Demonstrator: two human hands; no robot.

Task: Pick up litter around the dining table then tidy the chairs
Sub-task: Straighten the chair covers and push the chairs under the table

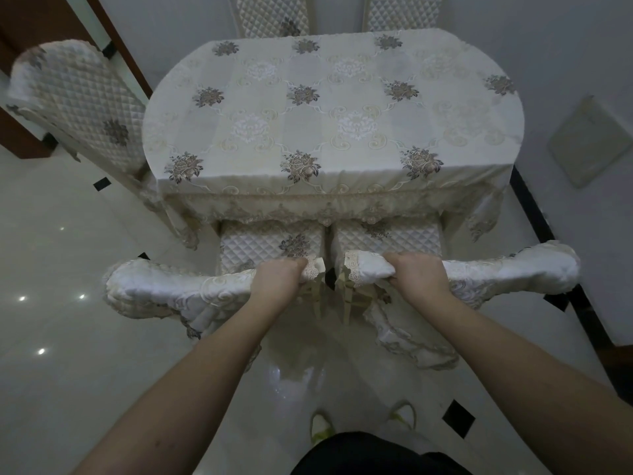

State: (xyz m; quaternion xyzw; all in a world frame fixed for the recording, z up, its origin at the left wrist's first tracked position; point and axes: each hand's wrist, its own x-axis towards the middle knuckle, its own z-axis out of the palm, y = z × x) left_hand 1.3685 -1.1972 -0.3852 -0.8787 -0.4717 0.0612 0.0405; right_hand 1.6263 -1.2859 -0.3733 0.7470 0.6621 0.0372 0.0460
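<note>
We see two chairs side by side at the near edge of the dining table (342, 108), both in quilted cream covers with lace trim and grey flower motifs. The left hand (279, 281) is wrapped around the inner end of the left chair (164, 289) top rail, and the right hand (416, 277) is wrapped likewise around the inner end of the right chair (507, 269) top rail; the two rails are just apart, with a narrow gap between them. Both seats sit partly under the tablecloth's lace hem. A third chair (85, 101) stands tilted at the table's left end, its back blurred. Two more chair backs (274, 15) at the far side are cut off by the top edge. The fingertips of both hands curl over the rails and are hidden. The chair legs are mostly lost behind ties and frills. Below, on the pale glossy floor (68, 252), light shoes (322, 426) show faintly
</note>
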